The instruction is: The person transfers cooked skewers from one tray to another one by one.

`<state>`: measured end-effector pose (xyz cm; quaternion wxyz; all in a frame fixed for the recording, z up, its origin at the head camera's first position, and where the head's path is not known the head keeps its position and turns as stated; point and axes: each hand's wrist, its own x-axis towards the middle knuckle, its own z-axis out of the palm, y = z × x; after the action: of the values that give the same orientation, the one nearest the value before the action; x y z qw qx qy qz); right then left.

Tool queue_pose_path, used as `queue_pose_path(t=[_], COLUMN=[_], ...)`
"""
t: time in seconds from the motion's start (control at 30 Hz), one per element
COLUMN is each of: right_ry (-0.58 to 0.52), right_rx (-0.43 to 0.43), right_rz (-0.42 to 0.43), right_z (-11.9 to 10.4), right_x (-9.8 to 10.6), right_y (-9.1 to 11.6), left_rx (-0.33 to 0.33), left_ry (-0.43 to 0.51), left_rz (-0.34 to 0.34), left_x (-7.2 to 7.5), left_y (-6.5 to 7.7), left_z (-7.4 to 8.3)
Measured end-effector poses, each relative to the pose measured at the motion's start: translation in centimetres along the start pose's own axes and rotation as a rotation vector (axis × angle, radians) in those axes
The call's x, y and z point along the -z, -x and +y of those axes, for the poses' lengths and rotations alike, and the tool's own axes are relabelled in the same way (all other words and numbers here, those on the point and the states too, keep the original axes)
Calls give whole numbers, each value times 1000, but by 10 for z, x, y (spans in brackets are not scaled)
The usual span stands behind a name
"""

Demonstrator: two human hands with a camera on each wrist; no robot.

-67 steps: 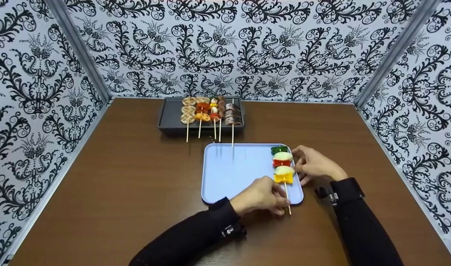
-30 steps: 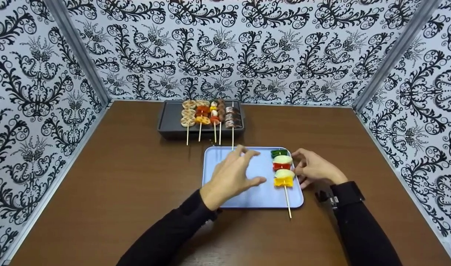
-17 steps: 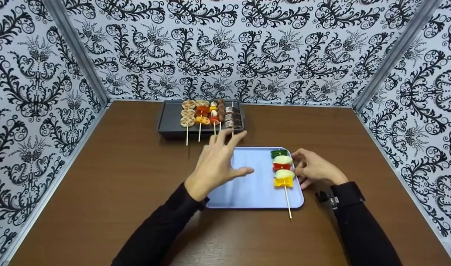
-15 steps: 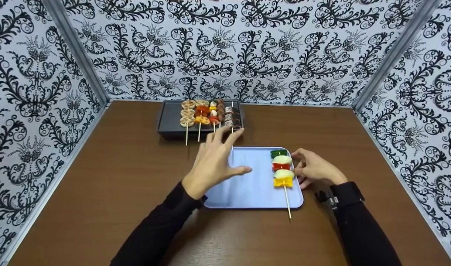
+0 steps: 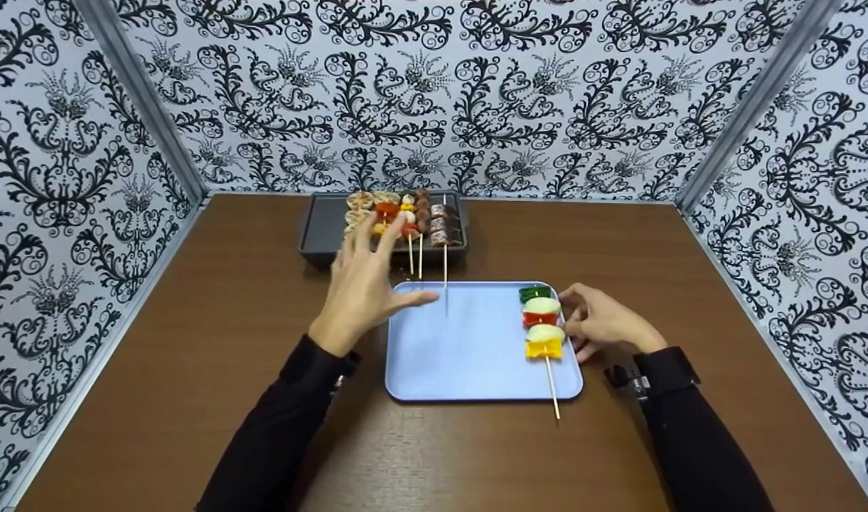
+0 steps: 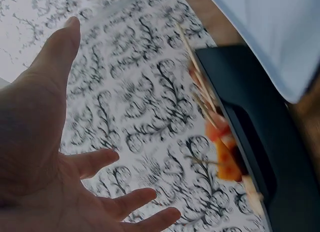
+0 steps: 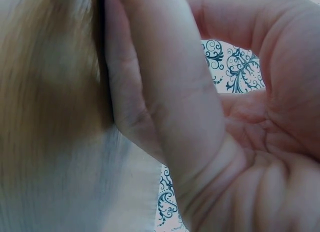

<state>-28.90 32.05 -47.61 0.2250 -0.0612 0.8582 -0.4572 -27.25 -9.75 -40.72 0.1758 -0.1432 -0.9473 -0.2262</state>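
A pale blue tray (image 5: 462, 363) lies on the table, with one vegetable skewer (image 5: 543, 348) along its right side: green, white, red and yellow pieces, the stick jutting past the front rim. At the tray's right rim my right hand (image 5: 608, 320) holds the edge with bent fingers. My left hand (image 5: 359, 291), fingers spread and holding nothing, reaches over the front of a dark grill pan (image 5: 325, 220). Several skewers lie in the pan, among them a silvery fish skewer (image 5: 444, 227) and a lotus root skewer (image 5: 359, 200), partly hidden by the fingers.
The brown wooden table (image 5: 227, 284) surrounds tray and pan. Patterned white walls (image 5: 505, 92) with metal corner posts enclose it behind and at both sides. In the left wrist view, sticks (image 6: 192, 56) overhang the pan's edge.
My left hand let go of the vegetable skewer's stick, spread its fingers and moved left and away, over the tray to the grill pan. My right hand stayed at the tray's rim.
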Motion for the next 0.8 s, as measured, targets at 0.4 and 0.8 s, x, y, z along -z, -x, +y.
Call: queue_pose_path(t=[0.4, 0.8], right_ry=[-31, -27], right_rx=[20, 3], right_rz=[-13, -7], right_z=[0, -1], right_x=[1, 0], right_y=[2, 1], left_rx=[203, 300], left_ry=[112, 165], left_rz=[43, 174], left_x=[6, -5], left_y=[-11, -16], left_z=[-50, -75])
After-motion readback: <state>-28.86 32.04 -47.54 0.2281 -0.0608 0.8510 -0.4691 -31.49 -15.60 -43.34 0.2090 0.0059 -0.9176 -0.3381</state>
